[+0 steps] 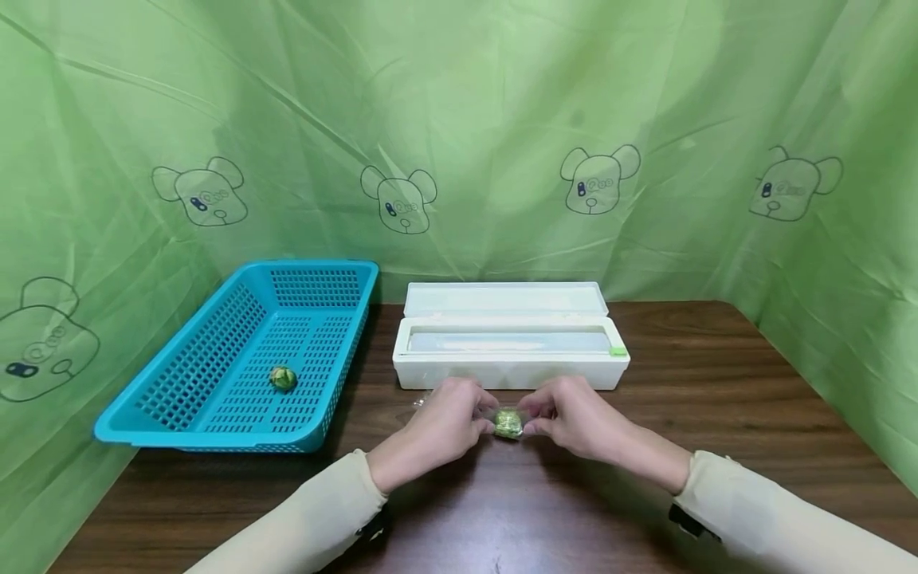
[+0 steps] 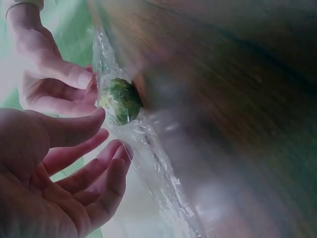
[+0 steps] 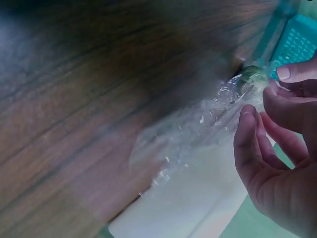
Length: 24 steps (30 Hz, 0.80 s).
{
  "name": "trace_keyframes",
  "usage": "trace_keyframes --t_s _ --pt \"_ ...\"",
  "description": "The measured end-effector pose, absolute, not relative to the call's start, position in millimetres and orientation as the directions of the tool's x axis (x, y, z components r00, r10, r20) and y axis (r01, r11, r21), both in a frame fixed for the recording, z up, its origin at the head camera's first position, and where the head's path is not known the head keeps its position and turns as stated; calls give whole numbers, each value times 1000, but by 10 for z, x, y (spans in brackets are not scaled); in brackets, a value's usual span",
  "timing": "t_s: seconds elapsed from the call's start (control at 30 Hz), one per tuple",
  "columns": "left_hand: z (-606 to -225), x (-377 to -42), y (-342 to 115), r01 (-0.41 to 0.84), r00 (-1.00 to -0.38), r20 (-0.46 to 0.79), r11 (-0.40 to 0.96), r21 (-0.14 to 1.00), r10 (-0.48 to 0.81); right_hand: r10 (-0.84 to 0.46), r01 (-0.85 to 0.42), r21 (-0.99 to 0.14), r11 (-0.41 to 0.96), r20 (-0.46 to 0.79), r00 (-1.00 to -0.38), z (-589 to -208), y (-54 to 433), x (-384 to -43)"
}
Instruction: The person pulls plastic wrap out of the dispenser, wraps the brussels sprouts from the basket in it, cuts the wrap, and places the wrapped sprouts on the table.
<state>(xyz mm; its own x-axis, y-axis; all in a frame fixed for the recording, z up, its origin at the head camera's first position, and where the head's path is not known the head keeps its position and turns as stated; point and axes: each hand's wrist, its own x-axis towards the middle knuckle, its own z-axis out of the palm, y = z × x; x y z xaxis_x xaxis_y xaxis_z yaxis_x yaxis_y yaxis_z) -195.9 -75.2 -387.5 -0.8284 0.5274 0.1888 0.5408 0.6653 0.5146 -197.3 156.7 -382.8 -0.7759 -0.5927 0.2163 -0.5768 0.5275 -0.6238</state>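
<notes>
A green Brussels sprout lies in clear plastic wrap just above the wooden table, between the two hands. My left hand holds the wrap at the sprout's left side, thumb and fingers bent around the film. On the other side, my right hand pinches the wrap close to the sprout. The film trails out beyond the fingers as a crinkled sheet in both wrist views. A second Brussels sprout, unwrapped, sits in the blue plastic basket to the left.
Directly behind the hands stands a white plastic-wrap dispenser box, its lid raised at the back. A green slider shows at its right end. Green curtains enclose the brown wooden table.
</notes>
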Motion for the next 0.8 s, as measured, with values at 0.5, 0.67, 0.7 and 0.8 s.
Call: trace_keyframes --t_s 0.5,0.67,0.7,0.8 --pt "-3953 -2095 -713 507 -833 117 662 552 540 -596 -517 -688 509 152 -788 -3984 1561 -2105" --pt "-3967 -2116 -696 509 -834 115 672 537 540 -611 -518 -703 487 149 -777 -4028 1567 -2132" --pt "-3973 -2120 -695 508 -834 114 673 537 539 -615 -520 -704 484 149 -774 -4037 1571 -2138" --pt "-3994 -2125 -701 501 -837 106 673 544 537 -620 -522 -701 486 144 -771 -4052 1581 -2152"
